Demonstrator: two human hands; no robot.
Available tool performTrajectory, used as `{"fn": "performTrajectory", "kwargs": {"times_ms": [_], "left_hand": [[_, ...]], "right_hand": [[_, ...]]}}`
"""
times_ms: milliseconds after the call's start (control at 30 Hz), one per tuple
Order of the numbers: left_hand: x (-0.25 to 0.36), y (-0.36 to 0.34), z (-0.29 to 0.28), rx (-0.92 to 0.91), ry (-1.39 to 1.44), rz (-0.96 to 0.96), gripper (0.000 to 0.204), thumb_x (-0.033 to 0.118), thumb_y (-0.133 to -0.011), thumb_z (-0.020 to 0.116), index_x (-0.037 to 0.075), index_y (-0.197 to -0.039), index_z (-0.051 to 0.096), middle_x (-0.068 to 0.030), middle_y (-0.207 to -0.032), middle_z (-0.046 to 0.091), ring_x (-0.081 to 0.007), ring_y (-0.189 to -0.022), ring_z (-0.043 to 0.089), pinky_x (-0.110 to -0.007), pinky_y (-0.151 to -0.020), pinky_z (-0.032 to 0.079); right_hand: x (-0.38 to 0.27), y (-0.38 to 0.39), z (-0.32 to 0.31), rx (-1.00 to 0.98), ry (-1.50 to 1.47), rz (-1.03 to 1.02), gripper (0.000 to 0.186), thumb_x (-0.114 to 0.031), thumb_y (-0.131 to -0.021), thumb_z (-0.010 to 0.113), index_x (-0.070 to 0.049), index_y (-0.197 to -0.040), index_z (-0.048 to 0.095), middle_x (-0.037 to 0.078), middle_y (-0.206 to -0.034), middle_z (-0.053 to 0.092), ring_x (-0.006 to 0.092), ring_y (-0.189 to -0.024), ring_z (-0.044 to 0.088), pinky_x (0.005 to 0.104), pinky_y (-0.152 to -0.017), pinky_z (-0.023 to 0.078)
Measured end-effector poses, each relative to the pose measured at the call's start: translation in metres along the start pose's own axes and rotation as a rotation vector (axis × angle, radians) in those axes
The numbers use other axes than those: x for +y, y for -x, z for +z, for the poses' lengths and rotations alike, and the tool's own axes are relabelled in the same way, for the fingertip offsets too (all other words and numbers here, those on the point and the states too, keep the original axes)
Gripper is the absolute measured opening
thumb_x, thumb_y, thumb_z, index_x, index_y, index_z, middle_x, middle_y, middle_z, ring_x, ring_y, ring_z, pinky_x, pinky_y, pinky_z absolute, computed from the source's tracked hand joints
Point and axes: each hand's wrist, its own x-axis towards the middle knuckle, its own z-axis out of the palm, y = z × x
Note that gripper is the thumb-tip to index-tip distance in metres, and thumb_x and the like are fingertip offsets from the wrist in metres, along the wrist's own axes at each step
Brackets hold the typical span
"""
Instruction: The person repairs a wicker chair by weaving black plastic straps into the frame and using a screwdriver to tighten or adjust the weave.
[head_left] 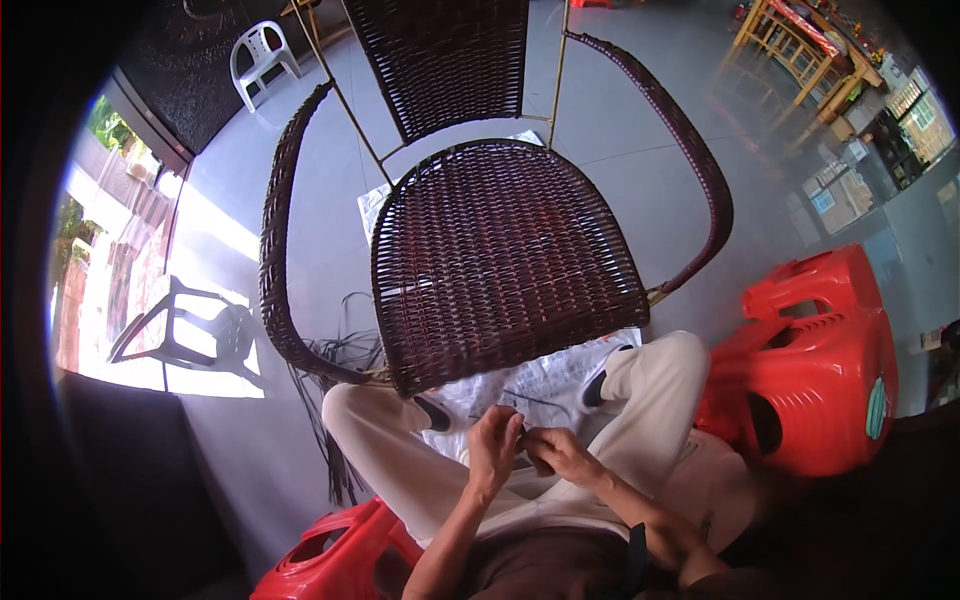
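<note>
My left hand and my right hand are close together above my lap, both with fingers closed. Something small and dark shows between them, too small to name. A thin dark strand runs just beyond my left fingertips; whether I grip it is unclear. In front of my knees stands a dark brown woven chair, with its seat toward me and its backrest beyond. Its left armrest and right armrest curve out on bare metal rods. Neither hand touches the chair.
Loose dark strips lie on the floor left of my legs. Stacked red plastic stools stand at my right, another red stool at lower left. A white plastic chair is at far left, a wooden frame at far right.
</note>
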Motion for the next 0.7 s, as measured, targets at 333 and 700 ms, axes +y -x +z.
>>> {"fn": "performTrajectory", "kwargs": {"times_ms": [333, 700], "left_hand": [[-0.092, -0.049, -0.02, 0.095, 0.909, -0.373, 0.034, 0.004, -0.077, 0.056, -0.001, -0.11, 0.047, -0.0105, -0.1, 0.057, -0.0221, -0.095, 0.055, -0.037, -0.092, 0.041], [-0.091, -0.076, -0.036, -0.033, 1.387, -0.207, 0.05, -0.007, -0.065, 0.059, 0.005, -0.113, 0.05, -0.0091, -0.117, 0.052, -0.0256, -0.116, 0.043, -0.043, -0.106, 0.025]], "right_hand": [[0.015, -0.029, -0.071, 0.704, -0.578, -0.131, 0.008, -0.016, -0.083, 0.057, -0.01, -0.079, 0.053, -0.008, -0.051, 0.031, 0.0015, -0.039, 0.021, 0.0195, -0.034, 0.016], [0.033, -0.079, -0.151, 0.523, -0.989, -0.343, 0.028, 0.009, -0.065, 0.06, -0.012, -0.083, 0.054, -0.006, -0.067, 0.048, 0.0027, -0.04, 0.028, 0.0174, -0.037, 0.02]]}}
